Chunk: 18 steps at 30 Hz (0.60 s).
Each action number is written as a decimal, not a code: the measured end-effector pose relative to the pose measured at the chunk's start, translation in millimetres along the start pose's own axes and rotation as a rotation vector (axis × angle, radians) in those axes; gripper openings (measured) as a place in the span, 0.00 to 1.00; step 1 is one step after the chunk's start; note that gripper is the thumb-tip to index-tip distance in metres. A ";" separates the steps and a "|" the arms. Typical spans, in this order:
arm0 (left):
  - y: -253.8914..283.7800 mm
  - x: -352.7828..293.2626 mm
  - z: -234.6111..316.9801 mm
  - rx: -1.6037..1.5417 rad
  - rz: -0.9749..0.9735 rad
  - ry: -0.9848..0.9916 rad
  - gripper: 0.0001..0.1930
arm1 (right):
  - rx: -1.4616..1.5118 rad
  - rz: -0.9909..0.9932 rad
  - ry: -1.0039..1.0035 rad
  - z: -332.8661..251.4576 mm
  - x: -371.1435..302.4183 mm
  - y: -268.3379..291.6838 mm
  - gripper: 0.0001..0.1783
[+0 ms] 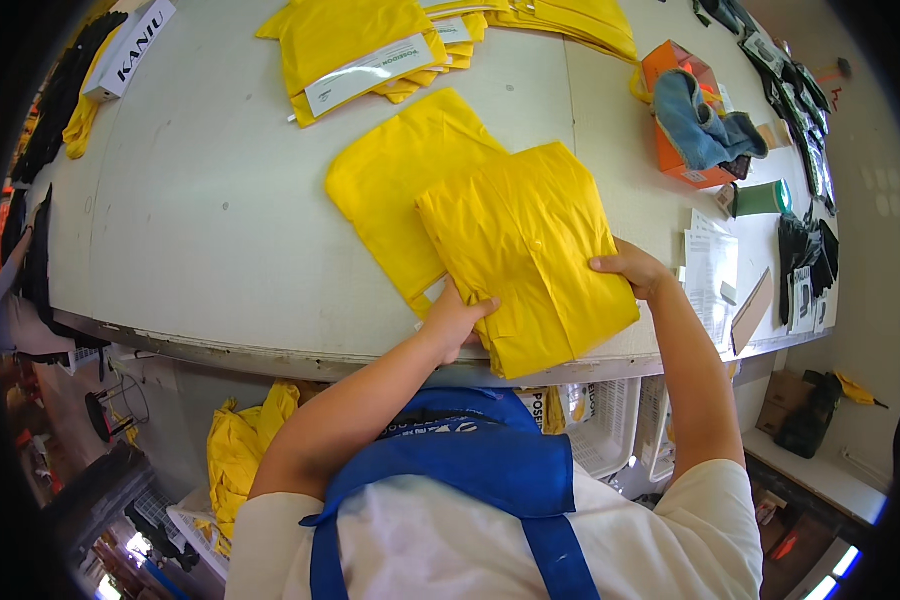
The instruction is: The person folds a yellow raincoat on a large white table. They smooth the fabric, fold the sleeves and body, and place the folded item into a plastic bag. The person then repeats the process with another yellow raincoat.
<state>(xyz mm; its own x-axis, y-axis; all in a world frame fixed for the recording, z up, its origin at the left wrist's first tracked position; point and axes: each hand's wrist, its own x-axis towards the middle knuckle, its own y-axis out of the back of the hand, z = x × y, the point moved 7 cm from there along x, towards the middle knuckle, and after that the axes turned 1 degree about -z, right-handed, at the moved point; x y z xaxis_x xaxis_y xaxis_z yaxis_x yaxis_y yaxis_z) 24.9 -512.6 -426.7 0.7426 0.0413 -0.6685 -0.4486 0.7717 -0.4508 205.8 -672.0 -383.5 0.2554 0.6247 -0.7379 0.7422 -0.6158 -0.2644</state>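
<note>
A folded yellow garment (535, 250), with what looks like a button on its front, is held at the table's near edge. My left hand (460, 318) grips its lower left side, thumb on top and fingers underneath. On the opposite side my right hand (630, 266) clasps the right edge, its thumb over the fabric and its other fingers hidden beneath. Partly covered by the garment, a flat yellow fabric pouch (400, 180) lies on the white table (210, 200). A bit of white label shows near my left hand.
Stacked yellow packs (355, 50) with white labels lie at the far side. To the right stand an orange box (670, 150) with a blue cloth (705, 125) over it, a green roll (763, 198) and paper sheets (710, 265). A white box (130, 50) sits far left.
</note>
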 end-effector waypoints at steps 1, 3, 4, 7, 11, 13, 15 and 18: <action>1.6 2.5 -2.2 0.069 0.013 -0.068 0.33 | -0.042 0.005 0.003 -3.4 -3.7 -3.9 0.43; 3.7 4.1 -10.9 0.117 0.032 -0.128 0.30 | -0.228 0.099 0.036 -10.7 -11.1 -8.0 0.43; 2.3 1.5 -12.9 0.092 0.043 -0.121 0.28 | -0.375 0.183 0.065 -15.1 -13.0 -9.5 0.43; -5.1 -3.8 -24.6 -0.036 0.142 0.000 0.26 | -1.087 0.516 0.095 -44.2 -21.0 -41.7 0.37; -7.2 4.4 -42.4 -0.010 0.209 0.102 0.23 | -1.542 0.664 0.264 -17.0 -16.9 -92.2 0.29; -10.9 6.3 -37.1 -0.157 0.113 -0.083 0.24 | -1.443 0.552 0.420 -17.4 -35.8 -125.5 0.37; -14.1 -2.1 -35.3 -0.270 0.062 -0.075 0.23 | -1.529 0.593 0.571 -20.7 -51.7 -164.8 0.44; -26.5 -22.2 -30.3 -0.281 -0.007 0.176 0.21 | -1.611 0.638 0.566 -3.5 -45.4 -163.4 0.58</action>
<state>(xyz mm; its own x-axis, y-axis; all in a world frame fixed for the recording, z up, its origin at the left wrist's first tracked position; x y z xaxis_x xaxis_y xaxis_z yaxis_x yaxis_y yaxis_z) 5.2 -553.2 -417.8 0.6597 -0.0930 -0.7458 -0.5818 0.5650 -0.5851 75.1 -598.1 -304.7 0.6086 0.7860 -0.1084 0.1763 -0.0007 0.9843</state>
